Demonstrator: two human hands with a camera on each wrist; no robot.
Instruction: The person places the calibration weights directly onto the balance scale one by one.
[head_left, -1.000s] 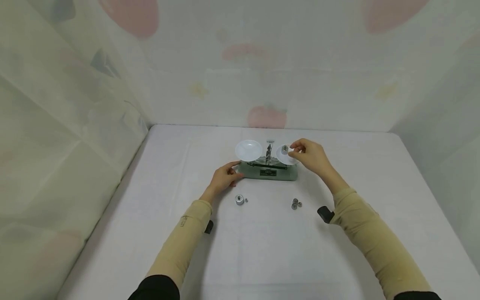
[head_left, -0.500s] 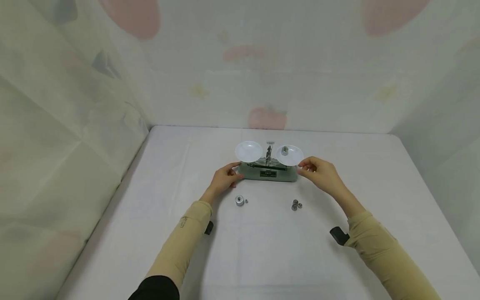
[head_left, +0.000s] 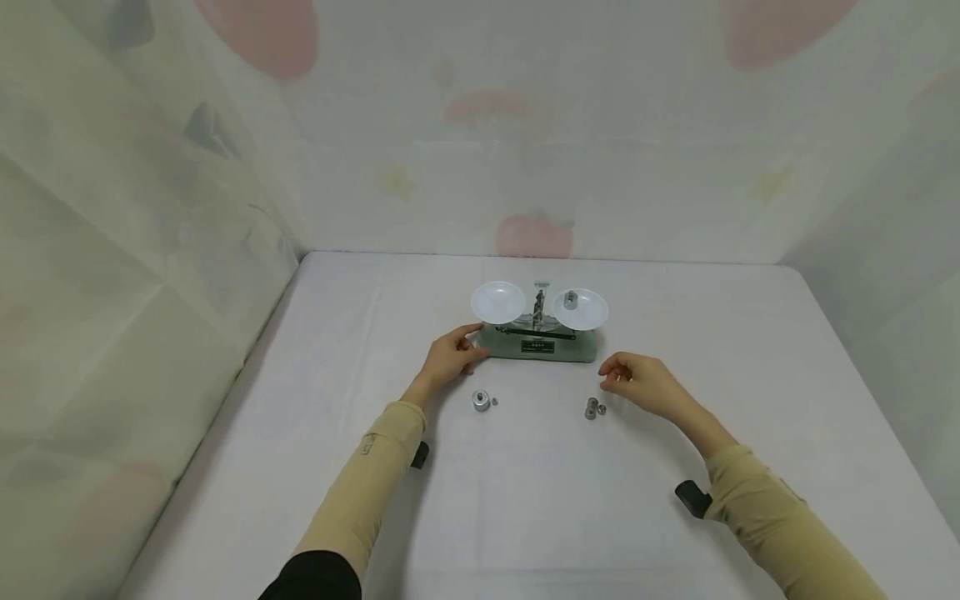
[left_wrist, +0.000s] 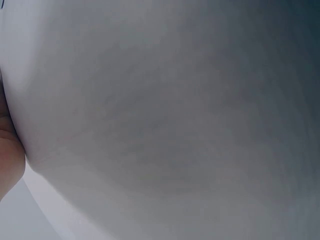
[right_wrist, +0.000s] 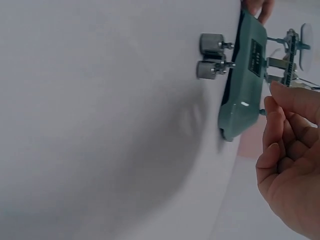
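Head view, scale: green metal scale [head_left: 538,343] stands mid-counter [head_left: 525,500], two white pans on top; the right pan [head_left: 581,309] carries one small metal weight [head_left: 571,300], the left pan [head_left: 498,301] is bare.
Head view, my left hand [head_left: 448,358]: fingers lie against the scale's left end, lightly curved; I cannot tell if they grip it.
Head view, my right hand [head_left: 640,382]: hangs just above the counter with loosely curled fingers, holding nothing, next to the small cluster of weights [head_left: 594,407].
Head view, other weights: a larger weight [head_left: 480,400] with a tiny one beside it sits near my left wrist.
Left wrist view: only blurred white surface and an edge of skin; nothing to tell.
Right wrist view: my right hand [right_wrist: 289,160] relaxed and holding nothing, scale [right_wrist: 245,80] beyond it, two weights [right_wrist: 212,55] beside the base.
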